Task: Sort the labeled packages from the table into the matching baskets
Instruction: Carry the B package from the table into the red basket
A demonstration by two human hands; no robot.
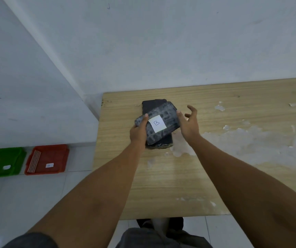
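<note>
A dark wrapped package point(168, 116) with a white label marked B lies tilted on top of a second dark package point(151, 105) on the wooden table point(170, 185). My left hand point(138, 131) grips the B package at its left end, thumb on top. My right hand point(188, 123) is at the package's right end, its thumb touching the edge and the fingers spread apart. On the floor to the left stand a red basket point(54, 149) with a white label and a green basket point(16, 154) with a white label; the letters are too small to read.
The table stands against a white wall, its left edge beside a white tiled floor. The tabletop veneer is peeled in pale patches point(250, 145) on the right. My legs show below the near table edge.
</note>
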